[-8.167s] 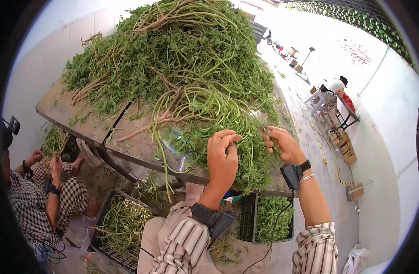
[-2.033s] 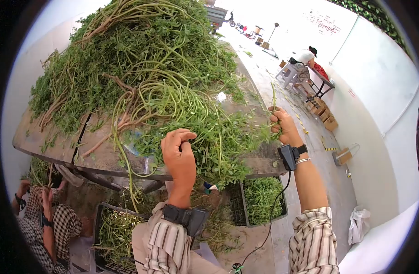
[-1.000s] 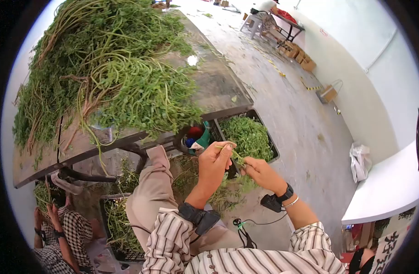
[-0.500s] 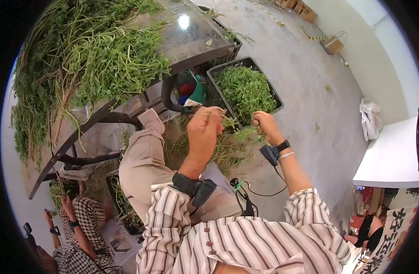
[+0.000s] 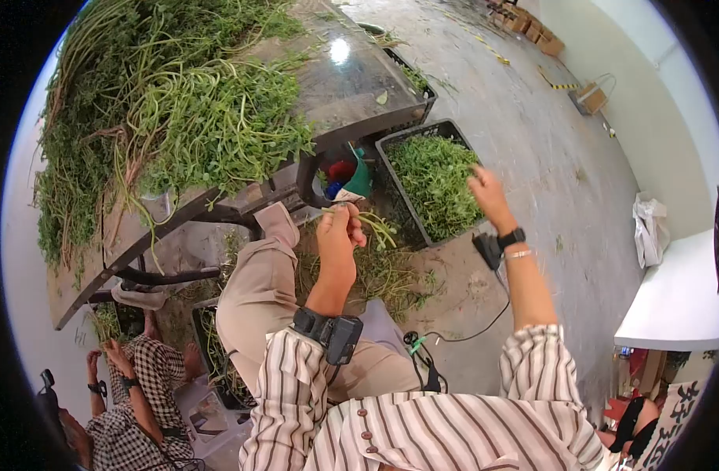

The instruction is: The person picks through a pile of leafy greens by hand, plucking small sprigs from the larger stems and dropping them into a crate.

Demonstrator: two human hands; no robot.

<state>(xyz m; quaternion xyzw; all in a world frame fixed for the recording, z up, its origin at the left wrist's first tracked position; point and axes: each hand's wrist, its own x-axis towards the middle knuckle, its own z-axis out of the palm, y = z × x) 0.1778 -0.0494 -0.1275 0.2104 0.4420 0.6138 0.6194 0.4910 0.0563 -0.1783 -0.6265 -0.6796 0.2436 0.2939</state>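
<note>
My left hand is closed around a few green stems, whose ends stick out to the right of the fingers. Over the right side of a black crate is my right hand, fingers loosely bent and slightly apart, with nothing visible between them. Leafy green sprigs fill this crate, which stands on the floor beside the table. Loose stems and leaves lie scattered on the floor below my hands.
A dark table on the left carries a large heap of long-stemmed greens. Under its edge sits a green bag. At lower left, a person in checked clothes sits handling greens beside another crate. A cable hangs near my right arm.
My right hand has moved up and right to the crate, away from my left hand. The leafy sprig between my hands is gone from there. My left hand still holds stems.
</note>
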